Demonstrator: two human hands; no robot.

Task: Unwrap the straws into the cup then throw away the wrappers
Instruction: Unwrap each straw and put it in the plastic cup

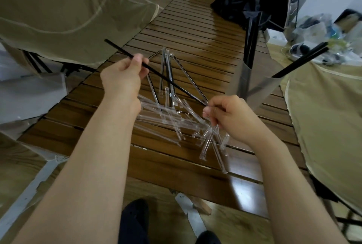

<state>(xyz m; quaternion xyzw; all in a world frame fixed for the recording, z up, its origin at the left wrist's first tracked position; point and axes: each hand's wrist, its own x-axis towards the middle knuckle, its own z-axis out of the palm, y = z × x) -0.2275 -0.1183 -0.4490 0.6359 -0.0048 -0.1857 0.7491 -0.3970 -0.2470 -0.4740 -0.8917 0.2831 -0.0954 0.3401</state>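
Midway, you are pinching a black straw (156, 73) between left hand (121, 75) and right hand (225, 114), both grips pressed on it, with straws in the cup (252, 85), wrapped straws (166, 67) waiting and wrappers (176, 124) littering the table (205, 34).

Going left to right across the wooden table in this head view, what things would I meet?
Left hand pinching a black straw → still-wrapped straws → pile of empty wrappers → right hand → clear cup holding black straws.

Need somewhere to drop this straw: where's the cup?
The clear cup stands on the slatted table, right of the wrapped straws, beyond the right hand.
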